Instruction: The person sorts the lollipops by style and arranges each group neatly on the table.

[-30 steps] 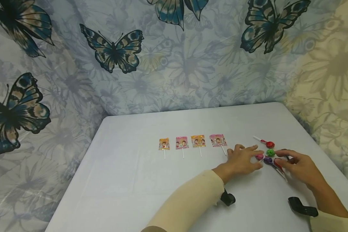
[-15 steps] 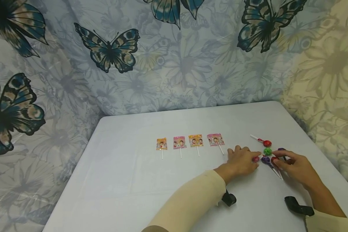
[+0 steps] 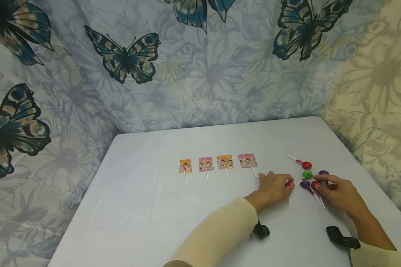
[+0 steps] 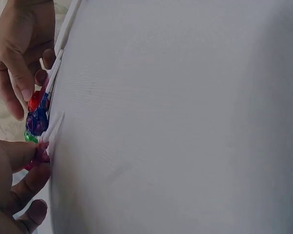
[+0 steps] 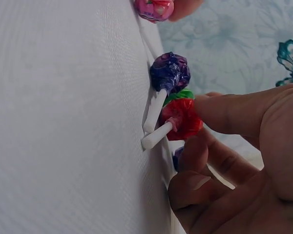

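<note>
Head view: my left hand (image 3: 274, 187) pinches a round pink lollipop (image 3: 289, 184) by its candy end, fingertips together on either side of the wrapper, its white stick pointing back toward me. To the right of that pinch, my right hand (image 3: 341, 193) has its fingertips closed on a round red lollipop (image 3: 315, 185), whose stick also runs toward me. Between my two grips, just beside the red one, lies a purple lollipop (image 3: 305, 184). A green lollipop (image 3: 307, 174) sits just beyond it, and past that, farther from both hands, a second red lollipop (image 3: 306, 165) points its stick away to the left. Another purple lollipop (image 3: 323, 172) shows behind my right fingers, partly hidden by them.

Left of my left hand runs a row of flat-wrapped sweets: nearest is a pink-packet lollipop (image 3: 248, 161), then an orange-packet lollipop (image 3: 225, 162), a second pink-packet lollipop (image 3: 206, 164) and, well apart from my grip, a second orange-packet lollipop (image 3: 185, 165). Under both hands spreads a white tabletop (image 3: 137, 207); beyond it hangs butterfly-print cloth (image 3: 214, 89).
</note>
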`<action>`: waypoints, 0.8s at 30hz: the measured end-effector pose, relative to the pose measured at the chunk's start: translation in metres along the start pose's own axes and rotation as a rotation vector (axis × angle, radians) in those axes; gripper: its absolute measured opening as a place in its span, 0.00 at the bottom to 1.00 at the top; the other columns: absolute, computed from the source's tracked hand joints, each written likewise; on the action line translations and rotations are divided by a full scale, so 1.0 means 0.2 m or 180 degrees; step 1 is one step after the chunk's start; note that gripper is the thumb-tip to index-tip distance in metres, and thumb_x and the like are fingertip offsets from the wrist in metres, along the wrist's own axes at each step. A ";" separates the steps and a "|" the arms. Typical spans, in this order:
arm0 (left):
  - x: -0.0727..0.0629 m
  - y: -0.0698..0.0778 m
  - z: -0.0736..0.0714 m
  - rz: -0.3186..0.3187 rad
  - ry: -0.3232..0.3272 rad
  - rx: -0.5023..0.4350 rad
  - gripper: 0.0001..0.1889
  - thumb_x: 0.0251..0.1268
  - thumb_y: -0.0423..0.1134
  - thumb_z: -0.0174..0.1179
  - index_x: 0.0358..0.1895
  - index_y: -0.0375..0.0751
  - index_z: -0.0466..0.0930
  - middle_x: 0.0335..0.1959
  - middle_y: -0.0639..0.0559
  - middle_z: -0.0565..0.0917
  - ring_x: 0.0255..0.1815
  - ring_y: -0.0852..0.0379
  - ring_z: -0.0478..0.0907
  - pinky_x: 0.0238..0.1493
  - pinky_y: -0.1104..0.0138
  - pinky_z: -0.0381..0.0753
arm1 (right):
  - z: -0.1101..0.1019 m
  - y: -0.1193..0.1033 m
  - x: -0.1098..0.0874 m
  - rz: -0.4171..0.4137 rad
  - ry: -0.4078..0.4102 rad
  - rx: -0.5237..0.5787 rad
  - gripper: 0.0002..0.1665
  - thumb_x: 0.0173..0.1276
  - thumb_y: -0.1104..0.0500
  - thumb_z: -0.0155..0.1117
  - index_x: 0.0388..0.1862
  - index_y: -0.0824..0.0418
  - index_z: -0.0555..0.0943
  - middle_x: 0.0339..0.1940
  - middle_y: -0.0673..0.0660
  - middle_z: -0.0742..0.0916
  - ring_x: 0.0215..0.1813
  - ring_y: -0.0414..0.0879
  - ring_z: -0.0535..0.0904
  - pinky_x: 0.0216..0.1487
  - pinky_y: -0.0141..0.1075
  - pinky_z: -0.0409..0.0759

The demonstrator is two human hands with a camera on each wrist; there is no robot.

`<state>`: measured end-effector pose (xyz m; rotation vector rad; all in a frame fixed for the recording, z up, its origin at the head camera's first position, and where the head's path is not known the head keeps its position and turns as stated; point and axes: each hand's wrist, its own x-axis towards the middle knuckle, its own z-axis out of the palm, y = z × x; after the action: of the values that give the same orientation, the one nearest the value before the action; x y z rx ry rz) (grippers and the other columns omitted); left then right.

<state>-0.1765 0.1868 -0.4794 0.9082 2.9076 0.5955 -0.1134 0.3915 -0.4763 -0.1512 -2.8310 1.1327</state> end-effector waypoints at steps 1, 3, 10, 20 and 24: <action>0.00 -0.01 0.00 -0.0008 0.0033 -0.0014 0.10 0.64 0.51 0.60 0.47 0.68 0.84 0.27 0.72 0.76 0.29 0.66 0.62 0.34 0.66 0.55 | 0.00 0.00 0.00 0.0016 -0.0010 -0.0039 0.23 0.69 0.55 0.64 0.55 0.71 0.79 0.37 0.63 0.81 0.29 0.45 0.68 0.22 0.36 0.63; 0.00 -0.01 0.00 -0.0014 0.0080 -0.0044 0.10 0.62 0.50 0.62 0.46 0.67 0.84 0.25 0.70 0.74 0.29 0.66 0.63 0.34 0.66 0.55 | 0.00 0.00 0.00 0.0047 -0.0021 -0.0121 0.23 0.69 0.55 0.64 0.55 0.70 0.79 0.41 0.67 0.81 0.32 0.48 0.69 0.24 0.36 0.65; -0.01 -0.03 0.00 -0.0023 0.0156 -0.0168 0.10 0.59 0.49 0.65 0.44 0.63 0.85 0.24 0.68 0.69 0.29 0.68 0.63 0.33 0.68 0.57 | 0.00 0.02 0.02 0.0139 -0.0069 -0.0305 0.24 0.67 0.54 0.66 0.54 0.71 0.79 0.44 0.73 0.81 0.35 0.54 0.73 0.27 0.39 0.69; -0.02 -0.02 0.01 -0.0012 0.0260 -0.0220 0.11 0.60 0.54 0.65 0.44 0.60 0.86 0.26 0.70 0.73 0.29 0.69 0.63 0.33 0.69 0.56 | 0.02 0.01 0.01 0.0127 0.0022 -0.0544 0.24 0.66 0.54 0.67 0.53 0.71 0.80 0.35 0.70 0.82 0.35 0.60 0.77 0.26 0.43 0.71; -0.02 -0.02 0.01 0.0004 0.0333 -0.0211 0.11 0.59 0.53 0.66 0.43 0.60 0.86 0.25 0.69 0.71 0.29 0.70 0.63 0.33 0.69 0.56 | 0.02 0.01 0.00 0.0179 0.0024 -0.0572 0.25 0.67 0.53 0.66 0.54 0.70 0.79 0.35 0.71 0.82 0.37 0.62 0.76 0.29 0.49 0.72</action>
<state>-0.1750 0.1812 -0.4835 0.8974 2.9583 0.7569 -0.1146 0.3909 -0.4805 -0.2483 -2.9359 0.8833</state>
